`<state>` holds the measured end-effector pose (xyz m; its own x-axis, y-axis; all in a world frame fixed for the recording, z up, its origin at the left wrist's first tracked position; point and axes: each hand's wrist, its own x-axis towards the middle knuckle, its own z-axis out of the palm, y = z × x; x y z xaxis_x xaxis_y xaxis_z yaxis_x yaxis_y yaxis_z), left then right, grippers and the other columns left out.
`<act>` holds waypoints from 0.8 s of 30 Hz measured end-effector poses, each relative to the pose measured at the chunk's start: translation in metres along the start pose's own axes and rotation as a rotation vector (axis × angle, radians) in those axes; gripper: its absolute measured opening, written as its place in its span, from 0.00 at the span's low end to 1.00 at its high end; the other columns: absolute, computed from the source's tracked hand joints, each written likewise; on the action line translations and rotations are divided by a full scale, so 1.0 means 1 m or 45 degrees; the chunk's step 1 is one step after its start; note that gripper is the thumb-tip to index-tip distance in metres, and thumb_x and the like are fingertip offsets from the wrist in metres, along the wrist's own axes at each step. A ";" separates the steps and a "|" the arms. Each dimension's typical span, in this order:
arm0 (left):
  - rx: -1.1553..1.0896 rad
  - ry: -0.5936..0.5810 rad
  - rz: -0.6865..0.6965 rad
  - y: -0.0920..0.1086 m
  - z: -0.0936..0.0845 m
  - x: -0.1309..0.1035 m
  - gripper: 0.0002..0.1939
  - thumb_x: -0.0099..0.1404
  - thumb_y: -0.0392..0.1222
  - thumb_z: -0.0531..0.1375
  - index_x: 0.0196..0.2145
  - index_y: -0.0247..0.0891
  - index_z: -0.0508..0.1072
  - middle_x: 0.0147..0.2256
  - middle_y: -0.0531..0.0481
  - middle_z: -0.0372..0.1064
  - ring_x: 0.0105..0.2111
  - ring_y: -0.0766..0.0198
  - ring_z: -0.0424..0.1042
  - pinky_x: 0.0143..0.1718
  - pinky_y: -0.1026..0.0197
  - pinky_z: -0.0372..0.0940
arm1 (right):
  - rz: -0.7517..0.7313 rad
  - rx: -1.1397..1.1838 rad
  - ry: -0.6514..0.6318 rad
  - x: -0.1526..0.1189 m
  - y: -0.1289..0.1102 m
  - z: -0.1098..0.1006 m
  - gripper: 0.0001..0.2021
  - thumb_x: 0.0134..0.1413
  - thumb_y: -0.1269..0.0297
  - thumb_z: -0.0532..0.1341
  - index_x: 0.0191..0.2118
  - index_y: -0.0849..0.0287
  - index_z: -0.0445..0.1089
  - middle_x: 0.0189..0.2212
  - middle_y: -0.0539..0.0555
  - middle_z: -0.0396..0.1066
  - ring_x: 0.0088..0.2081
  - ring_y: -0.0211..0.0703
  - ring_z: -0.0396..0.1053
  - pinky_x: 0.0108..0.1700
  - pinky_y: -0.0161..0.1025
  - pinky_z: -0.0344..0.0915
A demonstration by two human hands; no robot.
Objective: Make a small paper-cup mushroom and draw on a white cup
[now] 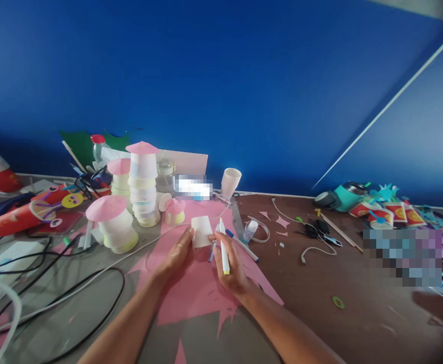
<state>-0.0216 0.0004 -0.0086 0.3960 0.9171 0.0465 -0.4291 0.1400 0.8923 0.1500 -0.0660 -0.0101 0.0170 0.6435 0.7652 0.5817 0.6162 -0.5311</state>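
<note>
A small white paper cup (202,231) is held upside down in my left hand (181,248), whose fingers wrap its left side. My right hand (229,264) grips a white marker with a yellow end (225,253), close to the cup's right side. Both hands are over a sheet of pink paper (183,298) with cut edges. Beside the right hand lies a blue-and-white marker (244,246). To the left stand stacked white cup towers with pink cone tops, the tallest tower (143,187) behind a shorter tower (112,225).
A white cup (231,182) stands by the blue wall. Right of the paper are a small glue bottle (250,231), pink scraps (282,221), a white cable (315,248) and a green ring (338,302). Black cables (107,308) and red cups (20,217) crowd the left.
</note>
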 end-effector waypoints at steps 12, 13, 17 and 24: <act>-0.120 -0.102 -0.139 0.010 0.022 0.002 0.17 0.61 0.43 0.68 0.48 0.39 0.77 0.46 0.45 0.80 0.51 0.48 0.76 0.56 0.50 0.67 | -0.125 0.102 0.095 0.001 0.000 -0.009 0.20 0.73 0.59 0.51 0.65 0.47 0.64 0.44 0.57 0.76 0.48 0.51 0.75 0.50 0.53 0.76; -0.127 -0.084 -0.144 0.010 0.021 0.002 0.17 0.61 0.43 0.68 0.48 0.40 0.77 0.46 0.46 0.80 0.51 0.48 0.76 0.56 0.50 0.66 | -0.143 0.116 0.075 0.002 -0.002 -0.010 0.20 0.72 0.59 0.52 0.65 0.47 0.65 0.44 0.57 0.76 0.48 0.52 0.75 0.49 0.53 0.76; -0.175 -0.004 -0.144 0.008 0.020 0.002 0.23 0.59 0.41 0.70 0.52 0.39 0.75 0.46 0.46 0.80 0.50 0.48 0.76 0.59 0.47 0.64 | -0.141 0.134 0.040 0.008 -0.009 -0.013 0.18 0.70 0.66 0.54 0.61 0.50 0.69 0.43 0.57 0.75 0.46 0.51 0.76 0.50 0.52 0.76; -0.160 -0.069 -0.142 0.007 0.019 0.001 0.21 0.65 0.40 0.67 0.55 0.41 0.73 0.51 0.45 0.78 0.53 0.51 0.76 0.60 0.51 0.66 | -0.056 0.206 0.015 0.008 -0.008 -0.013 0.13 0.70 0.63 0.54 0.54 0.51 0.72 0.44 0.57 0.77 0.48 0.50 0.76 0.48 0.48 0.76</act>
<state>-0.0089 -0.0052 0.0057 0.4883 0.8724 -0.0223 -0.4770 0.2882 0.8303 0.1559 -0.0718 0.0048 0.0044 0.6097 0.7926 0.4436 0.7091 -0.5480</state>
